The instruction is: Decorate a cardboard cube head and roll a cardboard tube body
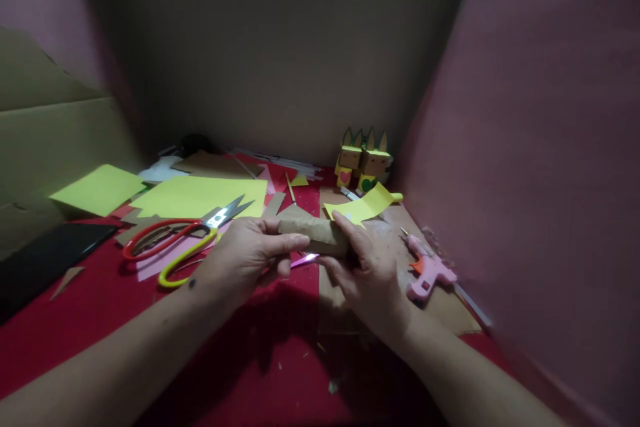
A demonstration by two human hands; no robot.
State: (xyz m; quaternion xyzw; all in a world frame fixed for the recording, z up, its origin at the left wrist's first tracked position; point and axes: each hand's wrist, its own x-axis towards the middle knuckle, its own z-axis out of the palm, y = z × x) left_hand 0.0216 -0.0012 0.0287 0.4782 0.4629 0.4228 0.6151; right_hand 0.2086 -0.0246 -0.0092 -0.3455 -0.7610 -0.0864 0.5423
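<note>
Between my two hands is a small piece of folded brown cardboard point(316, 235), held level above the red table surface. My left hand point(257, 250) pinches its left end between thumb and fingers. On the right end, my right hand point(367, 260) grips with thumb below and fingers on top, hiding that end. Just beyond my right hand lies a curled yellow paper strip point(367, 205). Scissors point(200, 233) with one red and one yellow handle rest left of my left hand, blades slightly apart. Under the held piece, a pink-purple pen-like stick point(304, 260) shows in part.
A pink glue gun point(430, 275) lies at the right on a cardboard sheet point(345, 313). Two small cardboard figures point(363, 161) with pointed ears stand at the back. Yellow paper sheets point(200, 195), a pencil point(291, 188) and a black flat object point(55, 257) are spread leftward.
</note>
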